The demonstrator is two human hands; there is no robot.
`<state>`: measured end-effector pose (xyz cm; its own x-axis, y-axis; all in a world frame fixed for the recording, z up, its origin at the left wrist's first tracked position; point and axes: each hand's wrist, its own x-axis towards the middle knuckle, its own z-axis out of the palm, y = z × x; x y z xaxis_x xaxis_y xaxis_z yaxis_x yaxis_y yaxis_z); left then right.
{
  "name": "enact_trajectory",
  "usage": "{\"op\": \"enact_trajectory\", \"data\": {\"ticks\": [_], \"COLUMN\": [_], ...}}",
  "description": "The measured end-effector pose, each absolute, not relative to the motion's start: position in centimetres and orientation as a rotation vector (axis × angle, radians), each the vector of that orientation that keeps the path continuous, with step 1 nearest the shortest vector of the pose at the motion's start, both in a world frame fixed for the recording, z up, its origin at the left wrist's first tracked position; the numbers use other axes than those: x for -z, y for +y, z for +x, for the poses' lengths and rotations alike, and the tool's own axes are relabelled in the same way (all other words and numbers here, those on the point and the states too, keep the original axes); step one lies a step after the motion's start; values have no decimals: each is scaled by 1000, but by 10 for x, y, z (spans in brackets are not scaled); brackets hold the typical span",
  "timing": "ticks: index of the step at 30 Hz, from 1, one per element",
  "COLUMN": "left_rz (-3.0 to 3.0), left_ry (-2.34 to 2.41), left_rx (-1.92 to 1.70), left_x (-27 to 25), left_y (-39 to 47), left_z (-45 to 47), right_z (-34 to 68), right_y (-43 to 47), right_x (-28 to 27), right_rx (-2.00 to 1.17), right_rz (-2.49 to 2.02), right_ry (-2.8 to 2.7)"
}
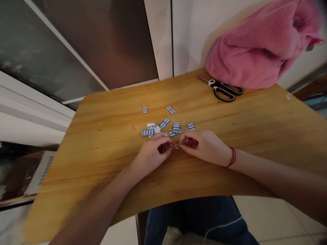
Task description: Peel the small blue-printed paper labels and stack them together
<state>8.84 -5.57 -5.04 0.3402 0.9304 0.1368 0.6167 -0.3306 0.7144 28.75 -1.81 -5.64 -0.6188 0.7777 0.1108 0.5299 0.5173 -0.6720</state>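
My left hand (pixel 155 149) and my right hand (pixel 201 144) meet over the wooden table, fingers pinched. Between them they hold a small piece of paper (pixel 175 145), seen nearly edge-on; its face is hidden. Just beyond my left hand lies a loose pile of white label pieces with blue borders (pixel 148 132), some turned plain side up. A few more blue-bordered labels (pixel 176 127) overlap beyond my fingertips, and another label piece (pixel 191 126) lies close to my right hand. Farther back are two separate labels (pixel 145 109).
Black-handled scissors (pixel 222 90) lie at the back right of the wooden table (pixel 102 153), beside a pink plush bundle (pixel 250 51) against the wall. A sliding glass door (pixel 102 41) borders the back edge. At the lower left stands a cardboard box (pixel 28 173).
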Motion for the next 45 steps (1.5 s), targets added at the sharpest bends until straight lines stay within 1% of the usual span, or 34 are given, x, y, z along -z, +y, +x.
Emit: {"op": "enact_trajectory", "data": {"ticks": [4,11,17,31,38,45], "left_rz": [2019,2014,2041,2002,1973,1917], "left_ry": [1332,1290,1261,1221,1258,1243], "left_rx": [-752,-726,-702,-714,-708,-755], "left_x": [53,55,55,51,55,58], "left_y": [-58,-60,-62,-61,-62,-62], "left_z": [90,94,97,94,96,97], "right_z": [289,290,291,290,289,290], "right_y": [-13,-8,-9,-10,-13,-11], "right_x": [55,55,52,50,53,54], "right_rx": [-851,-994,-916,-880,-708,-743], "right_rz": [-1044,-931,-965,-939,-953,-941], "right_ry": [-2443,-2518,-2589,-2625,-2708,-2677]}}
